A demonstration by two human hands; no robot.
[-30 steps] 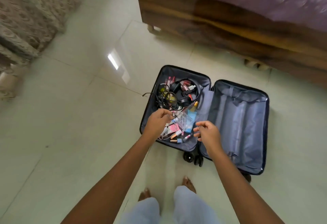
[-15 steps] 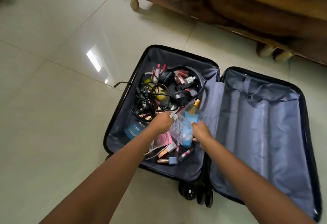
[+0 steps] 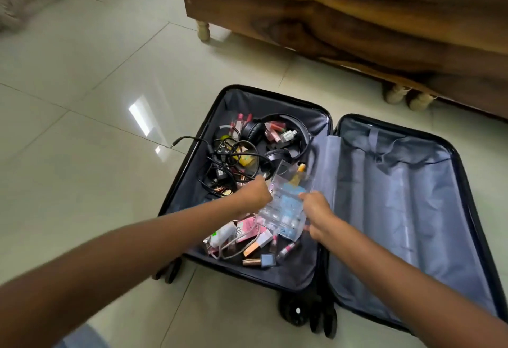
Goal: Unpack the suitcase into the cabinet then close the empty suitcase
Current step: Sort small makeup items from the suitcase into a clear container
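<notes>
The fingers of the left hand (image 3: 254,196) are curled onto the near-left edge of a clear plastic pouch (image 3: 286,210), and those of the right hand (image 3: 316,211) are curled onto its right edge. Both hands show only their backs, so whether the fingertips pinch the plastic or hook under it I cannot tell. The pouch is between the two hands, tilted with its far end raised and blurred, and a bottle with an orange cap (image 3: 298,177) shows through it.

A second ago both hands hung just above the pile. Half a second ago they had closed on the pouch while it lay flat among the clutter. Now it stands up off the heap, and the pink boxes and lipsticks (image 3: 255,246) under it are showing. I judge the lift has started, with the first item on its way out.

Round the hands, the left half of the open suitcase (image 3: 398,210) holds black headphones (image 3: 275,138), tangled cables (image 3: 225,163) and a white charger (image 3: 222,233). The right half shows only grey lining and straps. The case lies on the tiled floor (image 3: 82,155) beside a wooden bed frame (image 3: 330,17). The cabinet is out of view, so nearly all the unpacking remains.
</notes>
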